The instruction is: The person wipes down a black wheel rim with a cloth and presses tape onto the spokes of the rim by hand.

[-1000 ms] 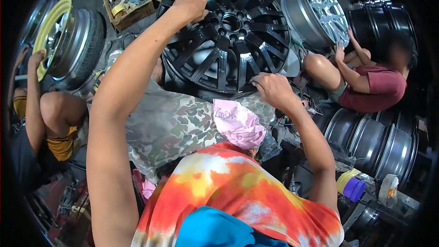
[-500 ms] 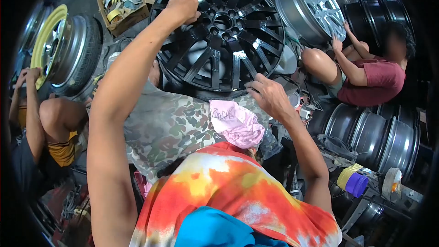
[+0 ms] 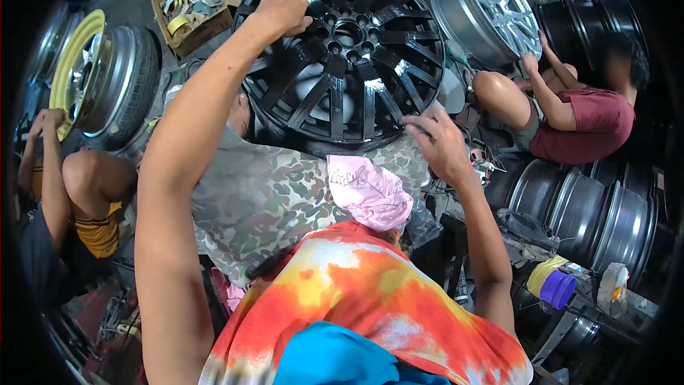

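Note:
A glossy black multi-spoke alloy wheel rim (image 3: 336, 103) lies face up in front of me, over my lap. My left hand (image 3: 286, 13) is closed above its upper left spokes, knuckles up; whatever its fingers hold is hidden. At the lower right edge of the wheel is my right hand (image 3: 442, 141), fingers partly stretched and apart, the tips close to the outer lip and slightly blurred. I cannot tell whether they touch it. A pink cloth (image 3: 367, 192) with dark handwriting rests on my camouflage-covered lap (image 3: 263, 185).
A cardboard box (image 3: 214, 11) of tape and scraps stands behind on the left. A yellow-lipped wheel (image 3: 71, 75) is by a co-worker at left. Another person in a maroon shirt (image 3: 588, 128) handles a silver wheel (image 3: 456, 18). Several dark rims (image 3: 573, 199) lie at right.
My right hand has moved a little right and upward along the wheel's lower right edge. My left hand stays nearly in place. The co-worker's hands at right have shifted slightly.

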`<state>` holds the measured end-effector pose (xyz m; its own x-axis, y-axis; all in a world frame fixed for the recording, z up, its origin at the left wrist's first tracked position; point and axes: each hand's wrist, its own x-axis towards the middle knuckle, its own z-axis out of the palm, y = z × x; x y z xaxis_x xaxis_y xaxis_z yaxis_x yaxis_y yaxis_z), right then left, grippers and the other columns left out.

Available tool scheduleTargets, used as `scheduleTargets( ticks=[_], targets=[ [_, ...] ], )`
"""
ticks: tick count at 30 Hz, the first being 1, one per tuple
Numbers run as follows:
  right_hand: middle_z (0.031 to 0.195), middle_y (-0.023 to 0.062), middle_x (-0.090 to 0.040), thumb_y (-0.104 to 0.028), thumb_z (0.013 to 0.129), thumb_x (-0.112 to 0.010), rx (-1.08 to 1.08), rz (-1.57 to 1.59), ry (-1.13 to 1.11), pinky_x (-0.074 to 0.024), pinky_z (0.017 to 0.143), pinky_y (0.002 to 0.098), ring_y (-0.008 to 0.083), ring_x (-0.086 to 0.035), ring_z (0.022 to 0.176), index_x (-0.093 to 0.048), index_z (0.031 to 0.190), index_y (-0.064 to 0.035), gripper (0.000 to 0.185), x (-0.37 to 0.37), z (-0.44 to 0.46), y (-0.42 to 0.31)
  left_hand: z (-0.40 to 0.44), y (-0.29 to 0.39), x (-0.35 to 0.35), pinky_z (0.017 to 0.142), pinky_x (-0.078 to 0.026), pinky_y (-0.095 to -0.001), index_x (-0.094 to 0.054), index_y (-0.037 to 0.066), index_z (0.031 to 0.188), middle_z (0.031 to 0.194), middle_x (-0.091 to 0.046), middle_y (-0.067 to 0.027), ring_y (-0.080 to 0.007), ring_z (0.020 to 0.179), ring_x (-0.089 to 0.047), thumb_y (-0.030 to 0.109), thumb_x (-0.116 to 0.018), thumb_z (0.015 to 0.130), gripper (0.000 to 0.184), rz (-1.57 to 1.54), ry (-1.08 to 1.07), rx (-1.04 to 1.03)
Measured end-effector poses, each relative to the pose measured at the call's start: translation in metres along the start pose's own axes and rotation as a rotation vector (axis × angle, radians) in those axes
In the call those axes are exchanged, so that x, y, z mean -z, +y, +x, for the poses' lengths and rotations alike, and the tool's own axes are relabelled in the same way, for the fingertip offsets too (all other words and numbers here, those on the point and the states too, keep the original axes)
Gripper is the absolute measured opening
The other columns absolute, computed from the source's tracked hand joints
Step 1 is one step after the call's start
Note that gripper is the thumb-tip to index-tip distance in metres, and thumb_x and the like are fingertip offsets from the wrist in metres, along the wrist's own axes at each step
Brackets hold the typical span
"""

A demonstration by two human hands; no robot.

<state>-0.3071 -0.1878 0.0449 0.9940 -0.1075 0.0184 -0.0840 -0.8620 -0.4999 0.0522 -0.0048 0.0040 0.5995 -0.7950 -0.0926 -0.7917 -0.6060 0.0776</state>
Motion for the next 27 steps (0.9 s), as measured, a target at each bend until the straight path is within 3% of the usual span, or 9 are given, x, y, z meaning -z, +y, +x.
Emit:
scheduleTargets(
  ticks=[3, 5, 6, 7, 10, 14, 21, 24, 27],
  targets=[
    [0.094, 0.0118, -0.060, -0.012, 0.094, -0.071, -0.056, 0.021, 0.107, -0.0540, 0.078, 0.0426, 0.0307, -0.066, 0.086, -0.078, 0.113, -0.0066, 0.021, -0.010, -0.006, 0.001, 0.003, 0.002, 0.005, 0.088, -0.060, -0.0495, -0.078, 0.001, 0.099, 0.100, -0.076, -0.0233, -0.0410, 0.098, -0.074, 0.040, -0.068, 0.096, 0.041, -0.011, -0.009, 0.019],
    [0.093, 0.0098, -0.058, -0.013, 0.093, -0.072, 0.118, -0.120, 0.082, -0.0529, 0.079, 0.0405, 0.0282, -0.064, 0.087, -0.078, 0.114, -0.0095, 0.023, -0.028, -0.012, 0.004, 0.001, 0.005, 0.006, 0.088, -0.060, -0.0493, -0.078, 0.000, 0.099, 0.099, -0.076, -0.0238, -0.0406, 0.098, -0.075, 0.039, -0.068, 0.096, 0.041, 0.037, 0.076, 0.026],
    [0.091, 0.0067, -0.055, -0.013, 0.088, -0.073, 0.249, -0.259, 0.050, -0.0508, 0.076, 0.0375, 0.0246, -0.061, 0.085, -0.075, 0.125, -0.0137, 0.037, -0.033, -0.015, 0.014, 0.000, 0.008, 0.009, 0.087, -0.060, -0.0488, -0.077, -0.001, 0.100, 0.098, -0.076, -0.0240, -0.0402, 0.097, -0.075, 0.039, -0.068, 0.096, 0.042, 0.045, 0.069, 0.022],
    [0.091, 0.0067, -0.055, -0.013, 0.088, -0.073, 0.250, -0.259, 0.050, -0.0508, 0.076, 0.0375, 0.0246, -0.061, 0.085, -0.075, 0.125, -0.0137, 0.037, -0.032, -0.018, 0.022, 0.000, 0.010, 0.012, 0.087, -0.060, -0.0488, -0.077, -0.001, 0.100, 0.098, -0.076, -0.0240, -0.0402, 0.097, -0.075, 0.039, -0.068, 0.096, 0.042, 0.046, 0.069, 0.022],
    [0.096, 0.0047, -0.052, -0.011, 0.083, -0.070, 0.400, -0.446, -0.097, -0.0472, 0.079, 0.0346, 0.0208, -0.057, 0.090, -0.065, 0.142, -0.0165, 0.060, -0.016, -0.015, 0.043, 0.001, 0.016, 0.011, 0.087, -0.060, -0.0489, -0.078, -0.001, 0.100, 0.099, -0.076, -0.0236, -0.0401, 0.097, -0.075, 0.039, -0.068, 0.096, 0.041, 0.039, 0.044, 0.007],
    [0.101, 0.0041, -0.051, -0.016, 0.090, -0.062, 0.613, -0.625, -0.082, -0.0454, 0.085, 0.0351, 0.0200, -0.055, 0.097, -0.066, 0.140, -0.0170, 0.050, -0.007, 0.031, 0.038, 0.001, 0.016, 0.012, 0.087, -0.060, -0.0490, -0.078, -0.001, 0.098, 0.097, -0.076, -0.0242, -0.0404, 0.096, -0.075, 0.039, -0.068, 0.096, 0.041, 0.024, 0.047, 0.004],
    [0.106, 0.0041, -0.053, -0.016, 0.091, -0.060, 0.608, -0.696, -0.257, -0.0444, 0.088, 0.0339, 0.0170, -0.055, 0.103, -0.069, 0.135, -0.0154, 0.045, 0.006, 0.016, 0.032, -0.004, 0.008, 0.008, 0.085, -0.060, -0.0488, -0.079, 0.000, 0.094, 0.091, -0.076, -0.0238, -0.0405, 0.092, -0.075, 0.039, -0.069, 0.095, 0.040, -0.007, 0.104, 0.001],
    [0.107, 0.0038, -0.053, -0.016, 0.091, -0.060, 0.633, -0.744, -0.222, -0.0447, 0.088, 0.0337, 0.0169, -0.056, 0.102, -0.069, 0.134, -0.0145, 0.044, 0.013, 0.023, 0.025, 0.004, 0.006, 0.008, 0.087, -0.060, -0.0485, -0.079, 0.001, 0.101, 0.099, -0.076, -0.0241, -0.0404, 0.097, -0.075, 0.040, -0.069, 0.095, 0.040, -0.033, -0.021, 0.018],
    [0.108, 0.0035, -0.054, -0.017, 0.091, -0.061, 0.650, -0.745, -0.155, -0.0452, 0.089, 0.0341, 0.0174, -0.057, 0.101, -0.069, 0.133, -0.0145, 0.043, 0.001, 0.046, 0.021, 0.003, 0.007, 0.005, 0.090, -0.060, -0.0492, -0.079, 0.002, 0.105, 0.102, -0.076, -0.0240, -0.0409, 0.100, -0.074, 0.040, -0.068, 0.095, 0.040, -0.004, -0.010, 0.010]
  ],
)
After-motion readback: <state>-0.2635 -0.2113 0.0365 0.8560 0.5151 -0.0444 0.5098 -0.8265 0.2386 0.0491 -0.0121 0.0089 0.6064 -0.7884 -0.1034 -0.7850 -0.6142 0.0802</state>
